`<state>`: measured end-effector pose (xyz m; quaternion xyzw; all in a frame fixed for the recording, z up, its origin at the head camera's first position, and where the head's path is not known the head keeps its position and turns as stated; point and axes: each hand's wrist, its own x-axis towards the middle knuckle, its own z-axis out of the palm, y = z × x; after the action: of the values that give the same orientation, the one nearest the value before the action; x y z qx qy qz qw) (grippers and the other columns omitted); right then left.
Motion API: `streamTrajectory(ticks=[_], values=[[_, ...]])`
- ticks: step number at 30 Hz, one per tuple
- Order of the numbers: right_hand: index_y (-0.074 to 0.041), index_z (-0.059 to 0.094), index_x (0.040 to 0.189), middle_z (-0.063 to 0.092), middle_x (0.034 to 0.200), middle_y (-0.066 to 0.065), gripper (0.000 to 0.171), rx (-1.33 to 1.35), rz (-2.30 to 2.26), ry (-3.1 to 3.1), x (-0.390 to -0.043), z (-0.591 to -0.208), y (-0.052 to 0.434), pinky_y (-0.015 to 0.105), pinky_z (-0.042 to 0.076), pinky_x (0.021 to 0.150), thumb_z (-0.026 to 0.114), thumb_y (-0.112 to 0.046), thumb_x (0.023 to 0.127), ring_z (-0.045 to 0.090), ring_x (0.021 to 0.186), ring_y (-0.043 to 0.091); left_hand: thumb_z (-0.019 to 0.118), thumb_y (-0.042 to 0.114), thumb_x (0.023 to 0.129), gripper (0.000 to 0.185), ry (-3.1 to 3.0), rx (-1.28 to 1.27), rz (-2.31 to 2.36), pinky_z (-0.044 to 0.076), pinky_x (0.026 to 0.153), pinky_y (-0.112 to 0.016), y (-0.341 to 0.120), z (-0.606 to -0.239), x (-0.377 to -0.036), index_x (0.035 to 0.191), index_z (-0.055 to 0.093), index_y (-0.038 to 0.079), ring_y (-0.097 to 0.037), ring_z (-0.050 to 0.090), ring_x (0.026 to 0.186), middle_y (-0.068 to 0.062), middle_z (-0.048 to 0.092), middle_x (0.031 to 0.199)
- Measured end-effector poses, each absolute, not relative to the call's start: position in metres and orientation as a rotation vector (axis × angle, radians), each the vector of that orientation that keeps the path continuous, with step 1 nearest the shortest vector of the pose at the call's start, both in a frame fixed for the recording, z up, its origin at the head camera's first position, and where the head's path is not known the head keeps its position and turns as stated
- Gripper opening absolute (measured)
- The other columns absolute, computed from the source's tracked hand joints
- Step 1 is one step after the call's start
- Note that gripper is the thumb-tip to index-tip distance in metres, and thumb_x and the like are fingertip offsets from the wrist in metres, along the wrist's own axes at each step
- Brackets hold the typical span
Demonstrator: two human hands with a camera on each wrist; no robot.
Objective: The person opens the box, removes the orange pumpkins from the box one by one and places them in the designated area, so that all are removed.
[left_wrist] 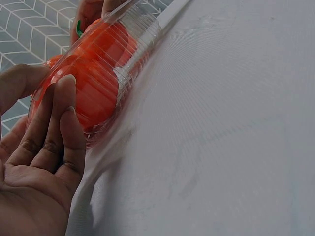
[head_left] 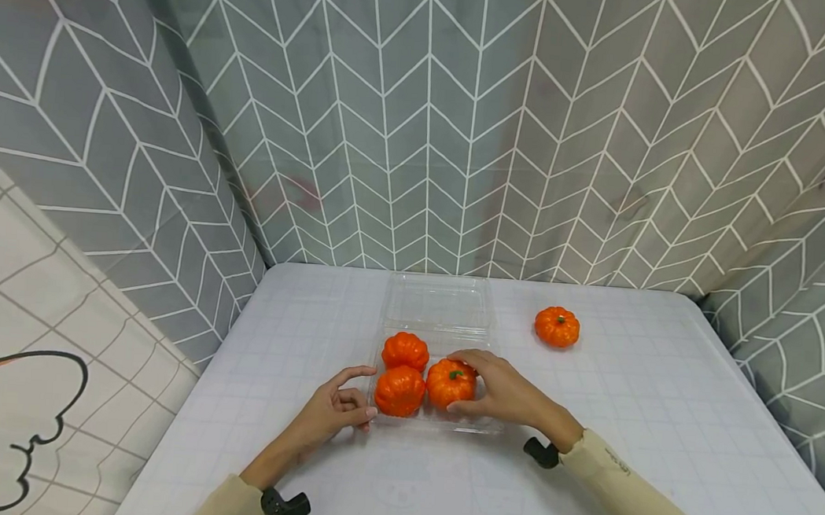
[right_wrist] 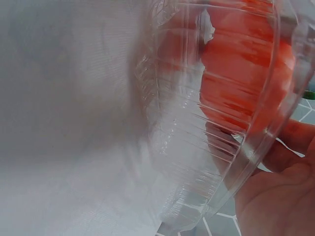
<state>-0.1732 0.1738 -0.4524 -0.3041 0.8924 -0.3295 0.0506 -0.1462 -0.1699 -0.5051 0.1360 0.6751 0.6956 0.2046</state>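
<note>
Resting on a pale checked table (head_left: 657, 430), a clear plastic box (head_left: 440, 310) lies open near the middle, its lid folded back toward the far edge. Three orange toy pumpkins sit in the near half of the box: the far-left pumpkin (head_left: 405, 351), the near-left pumpkin (head_left: 399, 391) just in front of it and touching it, and the right pumpkin (head_left: 450, 383) with a green stem, close beside the near-left one. The right hand (head_left: 507, 391) is curled over the right pumpkin from the right side, fingers across its top and thumb at its near side, gripping it. The left hand (head_left: 335, 410) lies on the table at the left edge of the box, fingers loosely bent and spread; the left wrist view shows its fingertips (left_wrist: 64, 98) against the ribbed clear wall with a pumpkin right behind it, holding nothing. A fourth pumpkin (head_left: 557, 326) sits alone on the table to the right of the lid, well apart from both hands, with open tabletop between it and the box. Grey curtains (head_left: 463, 119) with a white chevron pattern close in the far side and both sides of the table. No readable writing or brand shows on anything.
</note>
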Motion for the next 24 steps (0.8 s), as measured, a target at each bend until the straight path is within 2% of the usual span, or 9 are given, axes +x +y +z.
streamTrajectory(ticks=[5,12,24], values=[[-0.014,0.060,0.140,0.062,0.135,0.001,0.069,-0.926,-1.014,2.732,-0.173,-0.452,0.175,0.054,0.046,0.106,0.087,-0.041,0.082,0.055,0.127,0.027,0.078,0.011,0.093,0.073,1.891,0.376,1.936,0.061,0.079,-0.035,-0.170,-0.505,-0.146,0.155,0.038,0.008,-0.022,0.069,0.076,-0.012,0.066,0.089],[-0.015,0.061,0.138,0.062,0.133,-0.003,0.069,-0.968,-1.040,2.780,-0.174,-0.449,0.178,0.051,0.048,0.104,0.088,-0.044,0.082,0.057,0.124,0.022,0.077,0.010,0.094,0.074,1.889,0.382,1.935,0.061,0.079,-0.035,-0.170,-0.506,-0.146,0.156,0.036,0.007,-0.021,0.069,0.076,-0.011,0.066,0.089],[-0.015,0.060,0.138,0.061,0.136,-0.002,0.067,-0.921,-1.106,2.790,-0.175,-0.442,0.185,0.051,0.047,0.106,0.089,-0.034,0.081,0.055,0.127,0.023,0.077,0.010,0.094,0.073,1.895,0.388,1.928,0.061,0.079,-0.036,-0.171,-0.506,-0.147,0.155,0.037,0.008,-0.022,0.068,0.076,-0.012,0.066,0.089]])
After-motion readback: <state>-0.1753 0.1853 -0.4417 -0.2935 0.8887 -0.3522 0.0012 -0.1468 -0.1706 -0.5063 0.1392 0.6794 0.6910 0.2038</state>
